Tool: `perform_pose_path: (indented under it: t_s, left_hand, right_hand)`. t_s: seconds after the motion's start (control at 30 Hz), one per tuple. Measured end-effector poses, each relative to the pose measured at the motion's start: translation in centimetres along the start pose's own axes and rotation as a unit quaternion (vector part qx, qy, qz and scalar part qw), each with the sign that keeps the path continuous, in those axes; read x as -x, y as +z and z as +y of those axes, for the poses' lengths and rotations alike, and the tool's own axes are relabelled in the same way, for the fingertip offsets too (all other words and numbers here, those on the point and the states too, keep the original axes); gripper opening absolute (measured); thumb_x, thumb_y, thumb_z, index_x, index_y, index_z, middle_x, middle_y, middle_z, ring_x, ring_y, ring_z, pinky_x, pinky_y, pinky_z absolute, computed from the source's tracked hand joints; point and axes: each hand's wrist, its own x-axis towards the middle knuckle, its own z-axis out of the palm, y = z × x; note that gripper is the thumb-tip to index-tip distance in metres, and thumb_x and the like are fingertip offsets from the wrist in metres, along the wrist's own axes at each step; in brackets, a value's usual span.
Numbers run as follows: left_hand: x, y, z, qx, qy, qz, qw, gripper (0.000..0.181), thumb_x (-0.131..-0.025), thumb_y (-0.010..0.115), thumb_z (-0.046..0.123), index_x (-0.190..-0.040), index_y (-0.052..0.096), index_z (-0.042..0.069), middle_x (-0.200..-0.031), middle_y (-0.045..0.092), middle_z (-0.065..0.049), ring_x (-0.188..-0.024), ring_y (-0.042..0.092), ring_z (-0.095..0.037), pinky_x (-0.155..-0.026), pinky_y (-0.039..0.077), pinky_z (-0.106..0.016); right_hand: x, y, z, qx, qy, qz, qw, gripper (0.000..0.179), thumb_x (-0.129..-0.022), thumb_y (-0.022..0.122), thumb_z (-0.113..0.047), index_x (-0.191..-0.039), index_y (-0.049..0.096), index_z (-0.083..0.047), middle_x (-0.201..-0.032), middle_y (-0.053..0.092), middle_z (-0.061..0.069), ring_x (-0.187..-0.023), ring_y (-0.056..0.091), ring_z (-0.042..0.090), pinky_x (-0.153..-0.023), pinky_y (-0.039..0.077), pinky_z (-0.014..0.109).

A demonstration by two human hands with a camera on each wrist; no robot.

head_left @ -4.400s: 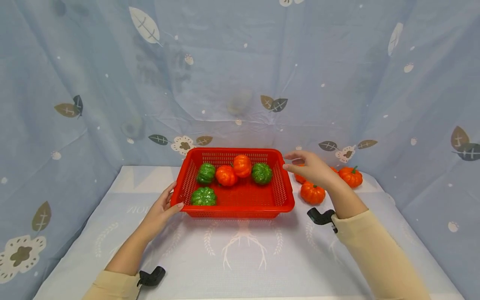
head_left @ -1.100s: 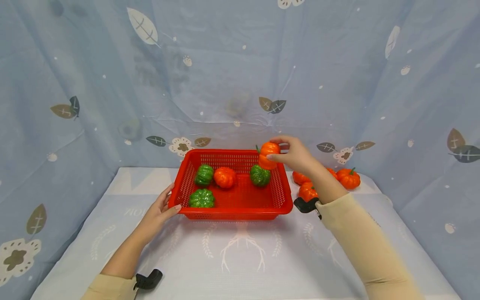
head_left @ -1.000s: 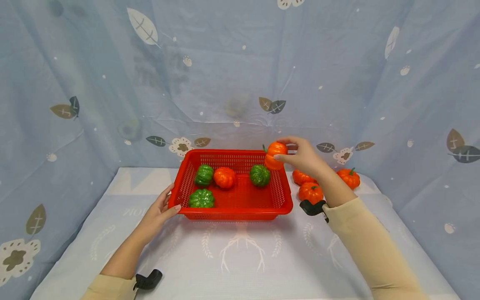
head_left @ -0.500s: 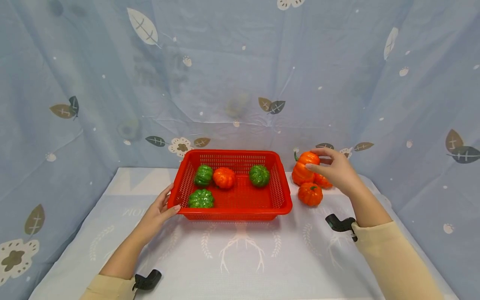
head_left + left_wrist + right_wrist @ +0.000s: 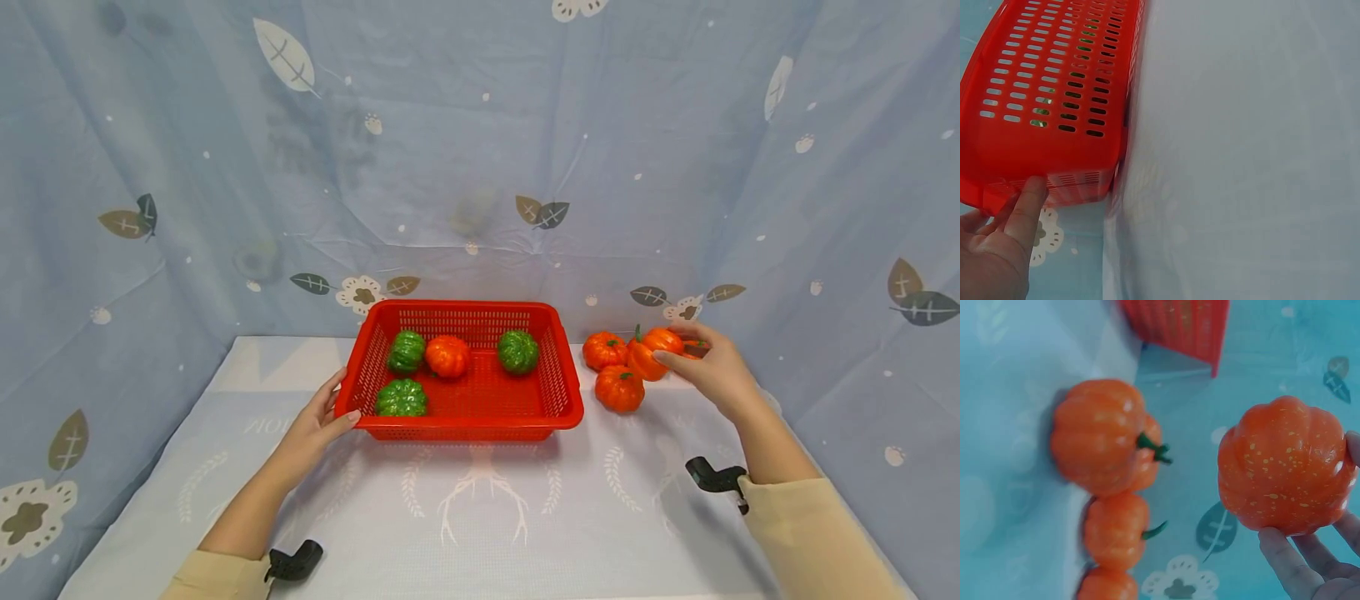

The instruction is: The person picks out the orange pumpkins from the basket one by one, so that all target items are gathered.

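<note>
The red plastic basket [image 5: 480,423] stands mid-table, holding one orange-red toy pumpkin [image 5: 448,357] and three green ones, one of them a green pumpkin [image 5: 402,398] at the front left. My left hand [image 5: 311,433] grips the basket's front left corner, thumb at the front and fingers along the side. To the right, my right hand [image 5: 712,367] holds an orange pumpkin [image 5: 663,340] by its side, its green stem pointing left. In the right wrist view, the fingers hold this gold-speckled pumpkin [image 5: 1285,465] apart from the pumpkins on the table.
Beside the basket's right wall sit an orange pumpkin [image 5: 604,350] and another orange pumpkin [image 5: 620,388] in front of it. More orange shows around the right hand. A patterned blue cloth [image 5: 480,167] hangs behind the white-covered table [image 5: 487,517].
My right hand has taken an orange pumpkin out of the basket. It has carried it rightward and down to the orange pumpkins outside. The left hand keeps its place on the basket.
</note>
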Motion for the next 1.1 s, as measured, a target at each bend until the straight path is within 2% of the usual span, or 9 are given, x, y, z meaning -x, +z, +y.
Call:
perform_pose_path:
  t_s: [0.13,0.3,0.5,0.63,0.7,0.87,0.9,1.0,1.1]
  left_hand:
    - [0.0,0.0,0.0,0.001,-0.001,-0.001,1.0,0.078,-0.1,0.059,0.012,-0.162,0.012,0.012,-0.152,0.036,-0.028,-0.135,0.042,-0.045,-0.09,0.046,-0.015]
    - [0.0,-0.1,-0.2,0.001,0.001,-0.001,1.0,0.078,-0.1,0.06,0.014,-0.162,0.012,0.013,-0.152,0.036,-0.027,-0.135,0.042,-0.044,-0.09,0.046,-0.015]
    - [0.0,0.0,-0.1,0.002,0.002,0.0,1.0,0.079,-0.099,0.06,0.014,-0.162,0.012,0.013,-0.152,0.036,-0.026,-0.134,0.042,-0.045,-0.09,0.046,-0.016]
    - [0.0,-0.1,-0.1,0.002,0.001,0.001,1.0,0.079,-0.099,0.06,0.013,-0.162,0.012,0.012,-0.151,0.037,-0.026,-0.135,0.042,-0.045,-0.09,0.046,-0.015]
    - [0.0,-0.1,-0.1,0.002,0.0,0.001,1.0,0.079,-0.099,0.06,0.014,-0.162,0.012,0.012,-0.152,0.037,-0.026,-0.135,0.042,-0.045,-0.09,0.046,-0.015]
    - [0.0,-0.1,-0.2,-0.002,-0.003,0.003,1.0,0.079,-0.099,0.061,0.014,-0.162,0.012,0.013,-0.153,0.036,-0.026,-0.135,0.042,-0.044,-0.09,0.046,-0.015]
    - [0.0,-0.1,-0.2,-0.003,-0.003,0.003,1.0,0.079,-0.099,0.061,0.014,-0.162,0.012,0.013,-0.153,0.036,-0.026,-0.135,0.042,-0.044,-0.09,0.045,-0.015]
    - [0.0,-0.1,-0.1,-0.004,-0.003,0.003,1.0,0.078,-0.099,0.06,0.013,-0.162,0.013,0.013,-0.153,0.036,-0.026,-0.135,0.042,-0.044,-0.09,0.045,-0.015]
    - [0.0,-0.1,-0.1,-0.003,-0.003,0.002,1.0,0.078,-0.099,0.06,0.013,-0.162,0.012,0.013,-0.153,0.036,-0.026,-0.135,0.042,-0.044,-0.091,0.045,-0.015]
  right_hand:
    - [0.3,-0.3,1.5,0.02,-0.002,0.019,0.9996,0.072,-0.093,0.071,-0.038,-0.149,0.042,-0.003,-0.141,0.049,0.026,-0.126,0.05,0.043,-0.075,0.047,0.014]
    - [0.4,-0.4,3.4,0.032,0.015,0.015,0.9993,0.071,-0.094,0.07,-0.038,-0.149,0.044,-0.001,-0.142,0.048,0.028,-0.125,0.049,0.045,-0.083,0.051,0.03]
    - [0.2,-0.3,5.8,0.038,0.03,0.022,0.9986,0.071,-0.093,0.071,-0.037,-0.145,0.046,0.004,-0.143,0.043,0.031,-0.122,0.049,0.047,-0.076,0.05,0.024]
    - [0.0,-0.1,7.3,0.053,0.042,0.023,0.9974,0.074,-0.093,0.071,-0.042,-0.146,0.047,0.003,-0.147,0.039,0.033,-0.125,0.046,0.051,-0.085,0.054,0.041]
    - [-0.1,-0.1,7.9,0.054,0.042,0.023,0.9974,0.074,-0.093,0.071,-0.043,-0.146,0.046,0.003,-0.147,0.039,0.034,-0.127,0.046,0.052,-0.088,0.053,0.045]
    - [-0.4,0.1,9.1,0.049,0.038,0.023,0.9978,0.072,-0.094,0.071,-0.039,-0.146,0.046,0.003,-0.145,0.042,0.035,-0.127,0.048,0.051,-0.077,0.05,0.019]
    - [-0.5,0.1,9.3,0.048,0.038,0.022,0.9979,0.071,-0.094,0.071,-0.038,-0.147,0.046,0.003,-0.144,0.042,0.036,-0.126,0.048,0.051,-0.076,0.049,0.018]
    - [-0.5,0.2,9.7,0.049,0.044,0.019,0.9976,0.073,-0.094,0.07,-0.04,-0.147,0.045,0.003,-0.145,0.04,0.036,-0.127,0.047,0.052,-0.085,0.055,0.031]
    - [-0.5,0.3,10.0,0.053,0.054,0.011,0.9971,0.072,-0.095,0.069,-0.039,-0.146,0.044,0.006,-0.146,0.038,0.037,-0.127,0.045,0.053,-0.097,0.049,0.053]
